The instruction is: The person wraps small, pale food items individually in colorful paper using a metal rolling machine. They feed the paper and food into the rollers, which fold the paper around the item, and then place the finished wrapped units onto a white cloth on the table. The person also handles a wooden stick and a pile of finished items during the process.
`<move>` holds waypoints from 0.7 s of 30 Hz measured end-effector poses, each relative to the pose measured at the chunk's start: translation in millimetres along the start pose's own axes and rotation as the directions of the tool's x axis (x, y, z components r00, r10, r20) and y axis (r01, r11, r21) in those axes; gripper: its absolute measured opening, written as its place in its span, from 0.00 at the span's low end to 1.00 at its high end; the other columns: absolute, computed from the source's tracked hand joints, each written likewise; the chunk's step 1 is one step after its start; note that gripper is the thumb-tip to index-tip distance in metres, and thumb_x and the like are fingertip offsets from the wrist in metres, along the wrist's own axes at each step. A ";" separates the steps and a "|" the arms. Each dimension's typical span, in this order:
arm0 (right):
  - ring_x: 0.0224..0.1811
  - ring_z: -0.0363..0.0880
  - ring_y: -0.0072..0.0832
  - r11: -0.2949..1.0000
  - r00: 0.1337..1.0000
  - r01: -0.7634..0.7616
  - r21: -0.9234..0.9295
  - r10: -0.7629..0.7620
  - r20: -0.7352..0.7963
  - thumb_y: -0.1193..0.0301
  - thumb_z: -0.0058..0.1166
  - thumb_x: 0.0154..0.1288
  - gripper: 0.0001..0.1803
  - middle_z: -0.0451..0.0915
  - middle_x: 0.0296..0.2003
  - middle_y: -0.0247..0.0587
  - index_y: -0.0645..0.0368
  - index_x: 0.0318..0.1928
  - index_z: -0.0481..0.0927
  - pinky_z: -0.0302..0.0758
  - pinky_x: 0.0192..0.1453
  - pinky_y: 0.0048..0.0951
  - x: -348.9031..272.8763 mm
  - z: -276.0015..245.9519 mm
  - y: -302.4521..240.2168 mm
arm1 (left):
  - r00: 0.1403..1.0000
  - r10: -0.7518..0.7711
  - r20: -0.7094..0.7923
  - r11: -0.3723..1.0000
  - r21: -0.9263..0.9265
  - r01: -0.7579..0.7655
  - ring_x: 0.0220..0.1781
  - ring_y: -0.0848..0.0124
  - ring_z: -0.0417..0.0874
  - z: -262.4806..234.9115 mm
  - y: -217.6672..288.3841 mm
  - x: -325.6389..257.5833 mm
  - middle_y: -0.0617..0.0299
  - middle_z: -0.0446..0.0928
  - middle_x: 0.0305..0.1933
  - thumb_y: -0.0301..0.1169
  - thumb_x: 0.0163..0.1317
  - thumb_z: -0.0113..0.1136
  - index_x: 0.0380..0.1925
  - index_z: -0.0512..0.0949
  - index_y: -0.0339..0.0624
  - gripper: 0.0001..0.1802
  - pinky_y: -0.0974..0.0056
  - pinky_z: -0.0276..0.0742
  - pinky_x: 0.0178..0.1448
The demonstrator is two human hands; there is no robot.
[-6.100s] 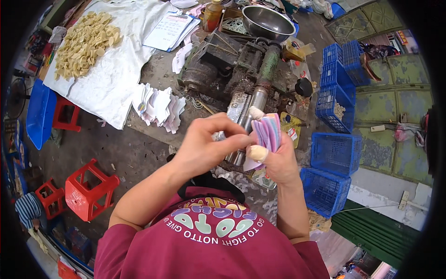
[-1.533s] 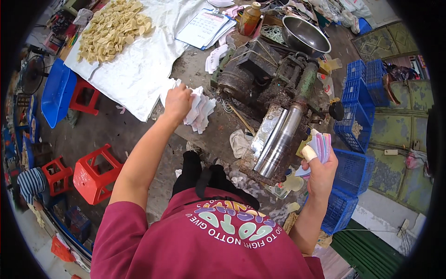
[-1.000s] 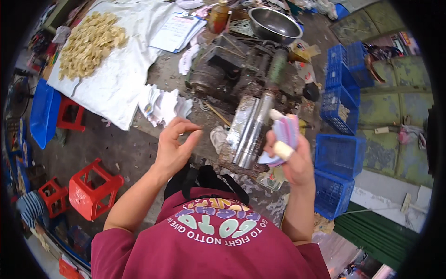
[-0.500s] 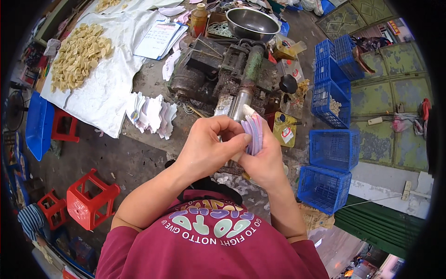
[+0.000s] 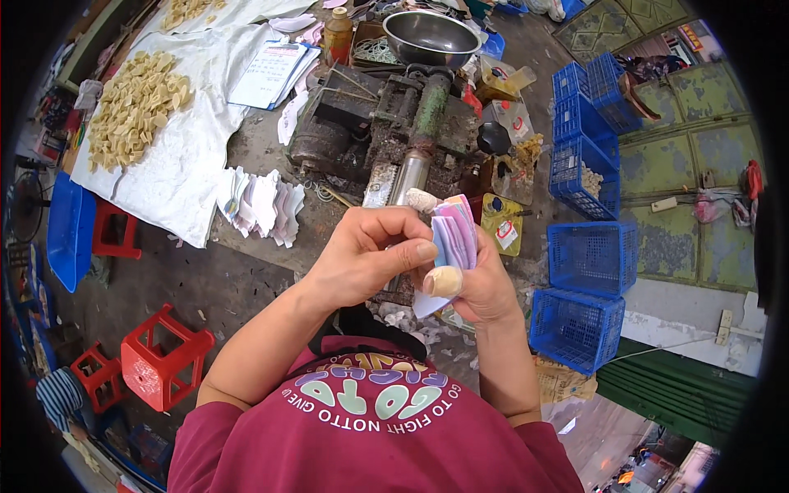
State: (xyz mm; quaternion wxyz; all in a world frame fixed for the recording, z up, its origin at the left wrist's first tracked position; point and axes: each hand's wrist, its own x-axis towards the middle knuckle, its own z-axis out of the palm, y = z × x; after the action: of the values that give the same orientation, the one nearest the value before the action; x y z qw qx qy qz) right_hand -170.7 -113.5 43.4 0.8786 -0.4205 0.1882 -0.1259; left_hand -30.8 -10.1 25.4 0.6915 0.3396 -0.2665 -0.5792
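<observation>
My right hand [image 5: 485, 283] grips a small stack of thin pink, lilac and pale-blue pieces [image 5: 454, 237], paper or thin foam, upright in front of my chest. Pale covers wrap its thumb [image 5: 445, 282] and one fingertip [image 5: 422, 200]. Below that thumb a whitish piece [image 5: 431, 303] sticks out. My left hand [image 5: 370, 255] is closed, its thumb and forefinger pinched at the stack's left edge; what lies between them is hidden. Just beyond both hands is a greasy machine with a shiny metal roller [image 5: 412, 177].
Wavy pale pieces [image 5: 261, 205] lie bunched on the bench, left of the machine. A white sheet [image 5: 197, 140] bears a heap of tan pieces [image 5: 136, 111] and a clipboard [image 5: 267, 74]. Behind the machine sits a metal bowl [image 5: 433, 39]. Blue crates [image 5: 590, 259] line the right; a red stool [image 5: 164, 357] stands left.
The right thumb has come round to the front of the stack, which now shows more of its faces. A whitish piece now juts out beneath. The left hand stays pinched beside it.
</observation>
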 end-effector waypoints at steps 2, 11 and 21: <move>0.40 0.78 0.20 0.988 0.998 -0.048 0.147 0.043 0.036 0.73 0.67 0.51 0.32 0.79 0.41 0.34 0.65 0.57 0.71 0.76 0.45 0.24 -4.0 -5.9 -4.5 | 0.995 0.091 -0.042 0.995 0.054 -0.089 0.31 0.82 0.74 4.7 -0.3 -3.6 0.67 0.76 0.29 0.24 0.63 0.59 0.31 0.78 0.33 0.05 0.74 0.70 0.36; 0.25 0.78 0.19 0.977 0.903 0.089 -0.195 -0.161 -0.397 0.80 0.58 0.52 0.32 0.82 0.38 0.43 0.64 0.61 0.68 0.72 0.25 0.17 -11.3 -12.5 -13.2 | 0.955 0.274 -0.110 0.863 0.467 -0.194 0.30 0.80 0.72 -0.1 -11.4 -0.1 0.67 0.73 0.27 0.23 0.58 0.60 0.27 0.77 0.35 0.03 0.71 0.67 0.34; 0.49 0.78 0.27 0.654 0.850 -0.168 -0.737 -0.284 -0.445 0.83 0.57 0.53 0.25 0.80 0.46 0.42 0.69 0.55 0.73 0.72 0.55 0.26 29.2 -34.6 24.9 | 0.827 0.558 -0.060 0.186 0.981 -0.054 0.37 0.63 0.77 -60.1 -32.7 -2.9 0.59 0.75 0.32 0.25 0.48 0.68 0.34 0.82 0.42 0.11 0.60 0.69 0.43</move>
State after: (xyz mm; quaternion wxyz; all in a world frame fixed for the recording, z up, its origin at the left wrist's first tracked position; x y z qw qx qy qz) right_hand -158.0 -133.2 -2.7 0.5327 -0.7010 0.4406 -0.1751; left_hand -5.8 -0.8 -37.7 0.4829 0.7351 -0.4727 -0.0547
